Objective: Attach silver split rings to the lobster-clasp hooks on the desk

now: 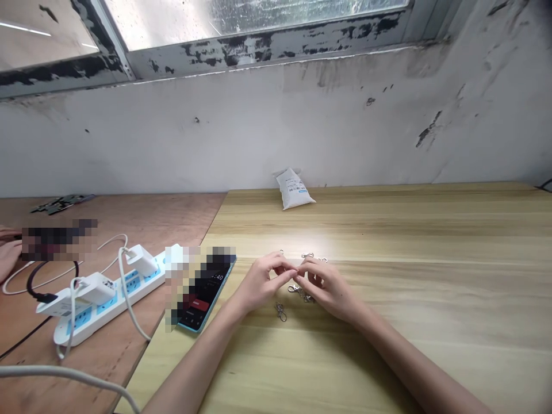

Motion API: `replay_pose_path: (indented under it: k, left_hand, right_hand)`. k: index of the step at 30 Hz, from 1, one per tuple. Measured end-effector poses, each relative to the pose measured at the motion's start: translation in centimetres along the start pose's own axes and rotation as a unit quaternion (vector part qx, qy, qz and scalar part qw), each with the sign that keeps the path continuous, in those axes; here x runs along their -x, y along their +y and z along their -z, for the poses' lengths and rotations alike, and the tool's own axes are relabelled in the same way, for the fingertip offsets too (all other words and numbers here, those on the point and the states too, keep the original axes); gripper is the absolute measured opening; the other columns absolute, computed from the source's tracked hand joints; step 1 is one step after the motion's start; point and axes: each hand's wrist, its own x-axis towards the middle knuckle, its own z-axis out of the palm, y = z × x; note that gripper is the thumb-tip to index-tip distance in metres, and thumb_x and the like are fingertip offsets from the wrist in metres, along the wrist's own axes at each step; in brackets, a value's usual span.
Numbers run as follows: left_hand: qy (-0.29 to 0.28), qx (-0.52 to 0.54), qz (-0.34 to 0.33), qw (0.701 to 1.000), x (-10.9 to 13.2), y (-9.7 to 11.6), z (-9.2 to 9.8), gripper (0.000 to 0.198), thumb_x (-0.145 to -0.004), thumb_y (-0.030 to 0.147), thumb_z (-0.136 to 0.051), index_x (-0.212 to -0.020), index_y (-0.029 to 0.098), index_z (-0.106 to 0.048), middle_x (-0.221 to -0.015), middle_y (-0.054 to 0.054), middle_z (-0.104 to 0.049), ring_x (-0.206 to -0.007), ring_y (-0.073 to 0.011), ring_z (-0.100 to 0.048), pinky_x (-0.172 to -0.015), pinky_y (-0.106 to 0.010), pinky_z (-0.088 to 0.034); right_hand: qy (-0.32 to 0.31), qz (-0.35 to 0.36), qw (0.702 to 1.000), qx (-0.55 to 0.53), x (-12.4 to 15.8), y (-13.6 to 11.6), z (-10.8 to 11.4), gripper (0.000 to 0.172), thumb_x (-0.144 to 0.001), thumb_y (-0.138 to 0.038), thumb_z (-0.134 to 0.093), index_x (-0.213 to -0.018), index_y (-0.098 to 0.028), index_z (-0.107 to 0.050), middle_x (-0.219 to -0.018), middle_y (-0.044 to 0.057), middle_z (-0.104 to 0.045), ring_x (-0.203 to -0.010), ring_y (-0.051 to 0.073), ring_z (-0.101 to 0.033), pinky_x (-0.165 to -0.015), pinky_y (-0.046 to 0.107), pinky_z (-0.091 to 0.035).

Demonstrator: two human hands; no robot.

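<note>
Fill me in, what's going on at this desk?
A person is working bare-handed at a light wooden table. Their left hand and right hand meet above the tabletop, fingertips close together; anything held between them is hidden. Small metal clasps lie scattered around and beneath the hands. A phone lies on the table to the left, near a white power strip on the neighbouring wooden surface.
</note>
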Motion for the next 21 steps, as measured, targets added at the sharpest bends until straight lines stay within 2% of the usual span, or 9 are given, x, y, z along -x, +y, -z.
replay_pose_path:
  k: [4,8,11,17,21]
  left_hand:
    - [0.022,-0.004,-0.008,1.000,-0.01,-0.05,-0.13,0.019,-0.091,0.031,-0.057,-0.090,0.018,-0.071,-0.087,-0.005,-0.066,-0.081,-0.0163,-0.059,-0.077,-0.028,-0.046]
    - [0.057,0.010,0.018,0.998,-0.05,-0.28,-0.18,0.019,-0.089,0.034,-0.060,-0.095,0.018,-0.069,-0.090,-0.005,-0.067,-0.083,-0.0163,-0.060,-0.074,-0.027,-0.047]
    - [0.045,0.017,0.023,0.999,-0.06,-0.40,-0.13,0.017,-0.088,0.032,-0.062,-0.090,0.018,-0.070,-0.089,-0.005,-0.066,-0.082,-0.0162,-0.060,-0.074,-0.027,-0.047]
    - [0.024,0.054,0.025,0.998,-0.15,-0.15,0.02,0.012,-0.087,0.023,-0.061,-0.082,0.016,-0.068,-0.084,-0.003,-0.064,-0.082,-0.0148,-0.059,-0.073,-0.025,-0.045]
    - [0.032,0.048,0.005,0.998,-0.15,0.04,0.03,0.010,-0.088,0.020,-0.058,-0.082,0.016,-0.065,-0.083,-0.002,-0.062,-0.082,-0.0136,-0.058,-0.074,-0.024,-0.045]
  right_hand:
    - [0.008,0.002,1.000,-0.025,-0.05,0.24,-0.33,0.026,-0.097,-0.033,-0.048,-0.085,-0.018,-0.066,-0.070,0.002,-0.056,-0.061,0.012,-0.048,-0.056,0.024,-0.037]
    - [0.022,-0.007,0.999,-0.028,-0.04,-0.23,-0.33,0.026,-0.097,-0.032,-0.048,-0.084,-0.018,-0.066,-0.070,0.002,-0.059,-0.060,0.012,-0.047,-0.055,0.024,-0.035]
    - [0.037,-0.016,0.999,-0.029,-0.12,-0.41,-0.26,0.024,-0.096,-0.032,-0.050,-0.084,-0.018,-0.066,-0.070,0.002,-0.062,-0.059,0.012,-0.048,-0.054,0.024,-0.034]
    - [0.015,-0.030,0.996,-0.082,-0.29,-0.42,-0.11,0.027,-0.096,-0.035,-0.049,-0.082,-0.018,-0.064,-0.073,0.002,-0.061,-0.065,0.013,-0.051,-0.059,0.025,-0.037]
    - [-0.011,-0.077,0.984,-0.160,-0.25,-0.61,-0.06,0.026,-0.094,-0.040,-0.051,-0.085,-0.018,-0.061,-0.070,0.000,-0.054,-0.061,0.011,-0.045,-0.055,0.024,-0.034]
